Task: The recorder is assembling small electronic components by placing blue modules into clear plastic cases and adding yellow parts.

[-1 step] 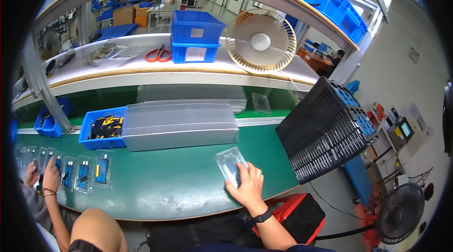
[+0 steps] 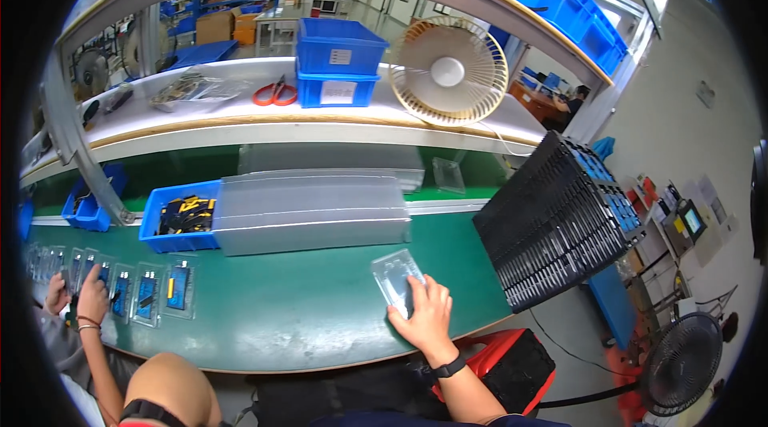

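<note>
My right hand (image 2: 426, 317), with a dark band on its wrist, grips the near right part of a clear plastic blister tray (image 2: 392, 273). Its thumb lies along the near left edge and the fingers reach over the right side. The tray lies on or just above the green tabletop (image 2: 280, 299); I cannot tell which. My left hand is out of view. At the far left of the bench, a co-worker's hands (image 2: 93, 292) are among clear trays with blue boards (image 2: 147, 295) in them. One tray there holds a blue board with a yellow strip (image 2: 178, 287).
A blue bin (image 2: 152, 223) of black and yellow parts stands beside a long translucent cover (image 2: 316, 223). A tall black rack (image 2: 536, 227) leans at the bench's right end. A shelf above carries red-handled scissors (image 2: 274, 93), stacked blue boxes (image 2: 340, 51) and a fan (image 2: 448, 71).
The whole view has shifted very slightly. My right hand keeps its hold on the clear tray at the same spot on the bench.
</note>
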Available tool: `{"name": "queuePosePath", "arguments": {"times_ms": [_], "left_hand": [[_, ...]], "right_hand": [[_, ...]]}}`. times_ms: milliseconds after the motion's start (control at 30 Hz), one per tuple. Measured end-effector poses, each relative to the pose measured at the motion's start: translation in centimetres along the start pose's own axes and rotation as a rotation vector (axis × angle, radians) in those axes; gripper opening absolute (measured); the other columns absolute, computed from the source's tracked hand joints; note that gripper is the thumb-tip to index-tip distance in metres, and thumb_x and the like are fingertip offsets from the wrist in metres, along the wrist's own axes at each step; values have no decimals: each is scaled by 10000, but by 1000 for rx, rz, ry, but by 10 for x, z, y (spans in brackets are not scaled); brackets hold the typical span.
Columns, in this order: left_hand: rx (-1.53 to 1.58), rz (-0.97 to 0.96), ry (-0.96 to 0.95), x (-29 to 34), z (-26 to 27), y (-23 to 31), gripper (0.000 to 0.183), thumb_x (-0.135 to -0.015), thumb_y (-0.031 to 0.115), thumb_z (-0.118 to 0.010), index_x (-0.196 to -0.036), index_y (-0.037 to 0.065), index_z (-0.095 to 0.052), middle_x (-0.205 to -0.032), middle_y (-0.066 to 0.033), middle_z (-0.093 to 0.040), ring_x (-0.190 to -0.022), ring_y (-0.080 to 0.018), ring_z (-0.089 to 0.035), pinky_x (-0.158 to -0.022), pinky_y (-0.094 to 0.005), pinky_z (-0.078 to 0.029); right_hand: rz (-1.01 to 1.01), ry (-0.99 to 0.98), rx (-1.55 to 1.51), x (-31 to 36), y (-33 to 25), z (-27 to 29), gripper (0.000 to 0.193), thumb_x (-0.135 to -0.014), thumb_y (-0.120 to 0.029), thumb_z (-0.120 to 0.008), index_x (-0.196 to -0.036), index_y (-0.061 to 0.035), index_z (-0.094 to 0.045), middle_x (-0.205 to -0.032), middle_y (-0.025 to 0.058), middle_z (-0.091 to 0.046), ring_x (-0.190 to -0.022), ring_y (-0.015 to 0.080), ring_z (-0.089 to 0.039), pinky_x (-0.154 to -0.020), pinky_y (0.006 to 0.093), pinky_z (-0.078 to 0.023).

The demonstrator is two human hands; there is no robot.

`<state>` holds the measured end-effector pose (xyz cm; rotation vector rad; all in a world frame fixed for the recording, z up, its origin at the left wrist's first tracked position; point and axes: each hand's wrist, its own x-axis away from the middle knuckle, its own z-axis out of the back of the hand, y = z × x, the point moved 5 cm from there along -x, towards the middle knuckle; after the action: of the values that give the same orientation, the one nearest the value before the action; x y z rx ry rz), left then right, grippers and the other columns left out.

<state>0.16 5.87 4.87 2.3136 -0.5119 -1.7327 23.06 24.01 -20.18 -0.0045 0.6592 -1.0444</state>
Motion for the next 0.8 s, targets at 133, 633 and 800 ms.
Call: {"name": "queuePosePath", "arguments": {"times_ms": [133, 633, 800], "left_hand": [[-3, -30, -23, 1, -2, 10, 665, -880, 490, -650, -1396, 109, -479, -1440, -192, -410, -1301, -404, -411, -1021, -544, -386], [-109, -168, -215, 29, -9, 15, 642, -876, 497, -646, -1376, 120, -504, -1461, -199, -412, -1330, -440, -395, -1062, -581, -366], [-310, 731, -2, 85, 42, -149, 241, -938, 98, -626, -1155, -5, -634, -1145, -102, -650, -1028, -134, -589, -859, -285, -487]], "right_hand": [[5, -25, -9, 0, 1, -1, 676, -700, -379, -761, -1266, -54, -587, -1294, 251, -506, -1153, 404, -474, -974, 514, -380], [-23, 11, -73, 0, 5, 2, 724, -657, -361, -787, -1276, -49, -578, -1297, 235, -507, -1159, 388, -469, -982, 501, -376], [-19, 27, -240, 1, 5, 11, 752, -648, -286, -803, -1291, -16, -519, -1267, 216, -525, -1139, 382, -485, -985, 469, -401]]}}
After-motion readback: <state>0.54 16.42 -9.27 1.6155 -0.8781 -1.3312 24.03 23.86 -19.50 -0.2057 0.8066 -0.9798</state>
